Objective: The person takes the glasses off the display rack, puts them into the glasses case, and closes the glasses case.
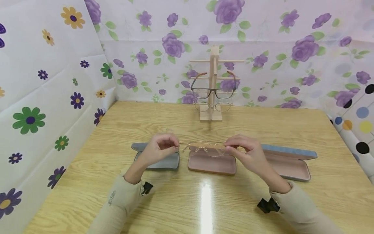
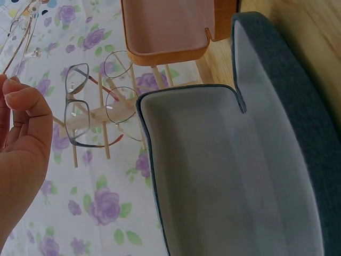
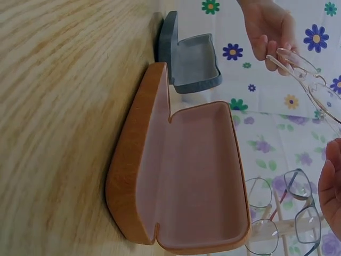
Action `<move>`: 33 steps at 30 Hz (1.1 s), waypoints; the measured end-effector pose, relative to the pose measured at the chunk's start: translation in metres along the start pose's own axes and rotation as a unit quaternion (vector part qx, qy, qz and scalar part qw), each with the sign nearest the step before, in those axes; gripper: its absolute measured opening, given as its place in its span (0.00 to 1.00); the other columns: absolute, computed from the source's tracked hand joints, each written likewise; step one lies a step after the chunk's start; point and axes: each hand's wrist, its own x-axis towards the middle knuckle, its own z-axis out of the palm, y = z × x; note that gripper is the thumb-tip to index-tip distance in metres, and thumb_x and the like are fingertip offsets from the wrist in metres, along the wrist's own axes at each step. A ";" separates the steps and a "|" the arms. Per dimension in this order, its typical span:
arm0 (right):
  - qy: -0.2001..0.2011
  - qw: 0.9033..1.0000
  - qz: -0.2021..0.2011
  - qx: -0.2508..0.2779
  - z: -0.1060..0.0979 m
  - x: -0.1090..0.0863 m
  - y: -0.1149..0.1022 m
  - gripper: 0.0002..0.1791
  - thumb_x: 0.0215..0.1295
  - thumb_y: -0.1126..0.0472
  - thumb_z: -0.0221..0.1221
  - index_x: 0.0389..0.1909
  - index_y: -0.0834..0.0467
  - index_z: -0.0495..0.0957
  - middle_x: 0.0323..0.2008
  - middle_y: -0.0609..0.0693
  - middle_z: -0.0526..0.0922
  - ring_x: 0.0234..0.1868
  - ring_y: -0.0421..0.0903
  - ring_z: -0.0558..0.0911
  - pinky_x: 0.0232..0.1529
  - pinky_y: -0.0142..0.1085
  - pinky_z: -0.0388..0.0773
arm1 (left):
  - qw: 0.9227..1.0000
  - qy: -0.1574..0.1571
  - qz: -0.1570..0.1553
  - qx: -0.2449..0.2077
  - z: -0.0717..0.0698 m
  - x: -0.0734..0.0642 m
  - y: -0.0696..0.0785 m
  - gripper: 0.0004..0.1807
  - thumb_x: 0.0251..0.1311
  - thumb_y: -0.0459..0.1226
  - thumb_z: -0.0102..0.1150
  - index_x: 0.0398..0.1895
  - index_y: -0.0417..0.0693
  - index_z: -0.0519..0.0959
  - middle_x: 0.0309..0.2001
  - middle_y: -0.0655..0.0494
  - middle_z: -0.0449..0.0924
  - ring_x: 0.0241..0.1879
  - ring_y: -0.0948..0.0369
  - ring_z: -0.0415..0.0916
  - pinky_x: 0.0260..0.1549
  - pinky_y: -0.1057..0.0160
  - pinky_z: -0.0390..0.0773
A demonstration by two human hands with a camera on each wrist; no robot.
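A pair of thin gold-rimmed eyeglasses [image 1: 217,152] is held above the middle glasses case [image 1: 211,165], which lies open with a pink lining and an orange shell. My left hand [image 1: 160,149] pinches one side of the eyeglasses between thumb and fingers. At the opposite side, my right hand [image 1: 247,152] grips them the same way. In the right wrist view the clear lenses and thin frame of the eyeglasses [image 3: 306,82] stretch from the left hand [image 3: 273,32] toward the right hand [image 3: 331,186] at the edge.
A grey-green open case [image 1: 165,162] lies below my left hand, and a blue open case [image 1: 292,167] with pink lining lies at the right. Behind them, a wooden stand [image 1: 214,53] carries dark-framed glasses [image 1: 208,92] and thin round glasses [image 1: 222,107]. Flowered cloths [image 1: 146,48] surround the table.
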 end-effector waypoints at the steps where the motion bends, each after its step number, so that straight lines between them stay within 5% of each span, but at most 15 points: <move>1: -0.003 1.000 0.003 -0.004 0.001 0.001 -0.002 0.11 0.47 0.83 0.58 0.29 0.68 0.80 0.29 0.57 0.81 0.29 0.40 0.77 0.26 0.27 0.73 | 1.000 0.000 -0.003 0.001 -0.001 -0.001 0.000 0.03 0.53 0.18 0.50 0.29 0.28 0.72 0.28 0.43 0.73 0.29 0.62 0.72 0.29 0.68 0.76; 12: -0.029 0.996 0.078 -0.031 0.012 -0.003 -0.004 0.10 0.49 0.80 0.60 0.31 0.66 0.80 0.29 0.57 0.80 0.27 0.44 0.77 0.24 0.28 0.75 | 0.998 0.017 -0.051 0.033 -0.007 -0.015 -0.004 0.03 0.54 0.19 0.51 0.31 0.29 0.73 0.32 0.55 0.75 0.31 0.63 0.73 0.28 0.67 0.75; 16: -0.036 0.994 0.095 -0.037 0.016 -0.004 -0.002 0.10 0.48 0.79 0.61 0.31 0.65 0.81 0.30 0.58 0.81 0.28 0.40 0.77 0.24 0.28 0.75 | 0.997 0.025 -0.064 0.040 -0.009 -0.019 -0.005 0.03 0.54 0.20 0.52 0.30 0.29 0.74 0.31 0.49 0.75 0.31 0.63 0.73 0.28 0.68 0.75; 22: -0.045 0.994 0.081 -0.055 0.024 -0.005 0.002 0.09 0.47 0.79 0.62 0.29 0.65 0.81 0.29 0.55 0.81 0.27 0.39 0.76 0.24 0.31 0.76 | 0.995 0.022 -0.079 0.052 -0.014 -0.025 -0.007 0.02 0.54 0.20 0.53 0.31 0.26 0.74 0.30 0.36 0.73 0.30 0.65 0.72 0.28 0.69 0.75; 29: -0.048 0.994 0.072 -0.070 0.033 -0.007 0.007 0.08 0.47 0.77 0.62 0.29 0.65 0.81 0.28 0.54 0.81 0.28 0.39 0.77 0.24 0.33 0.77 | 0.995 0.014 -0.077 0.059 -0.020 -0.033 -0.012 0.03 0.54 0.20 0.53 0.32 0.29 0.75 0.32 0.61 0.77 0.30 0.62 0.74 0.28 0.68 0.76; 33: -0.054 0.993 0.074 -0.077 0.038 -0.003 0.002 0.08 0.46 0.78 0.63 0.27 0.65 0.81 0.26 0.55 0.81 0.26 0.40 0.78 0.22 0.33 0.76 | 0.994 0.013 -0.088 0.064 -0.023 -0.039 -0.012 0.03 0.54 0.20 0.53 0.32 0.29 0.75 0.31 0.52 0.78 0.30 0.61 0.74 0.26 0.65 0.76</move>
